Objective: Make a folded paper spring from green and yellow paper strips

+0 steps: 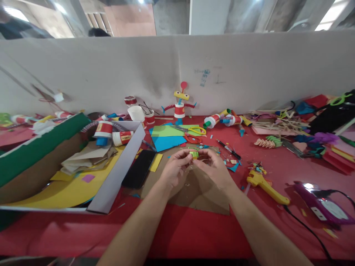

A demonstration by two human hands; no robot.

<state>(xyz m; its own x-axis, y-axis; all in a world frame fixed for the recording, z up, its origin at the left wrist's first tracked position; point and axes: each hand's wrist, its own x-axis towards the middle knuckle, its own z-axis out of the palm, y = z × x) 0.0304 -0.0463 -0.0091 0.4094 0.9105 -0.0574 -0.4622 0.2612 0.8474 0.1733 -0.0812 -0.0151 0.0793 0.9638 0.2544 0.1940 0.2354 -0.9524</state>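
Observation:
My left hand (177,168) and my right hand (212,166) meet above a brown cardboard sheet (205,197). Between their fingertips is a small yellow-green paper piece (194,155), pinched from both sides. Just beyond my fingers lie red-handled scissors (192,139) and yellow-handled scissors (197,130), the latter on green paper (163,130) over blue paper (159,142). A paper-cup figure (179,110) with red coiled arms stands upright by the wall.
An open box (113,181) with paper and cup figures stands left, beside a black phone (139,169). Right are a pen (229,149), a yellow glue gun (267,187), a purple power strip (323,203) with a cable, and craft scraps (285,123).

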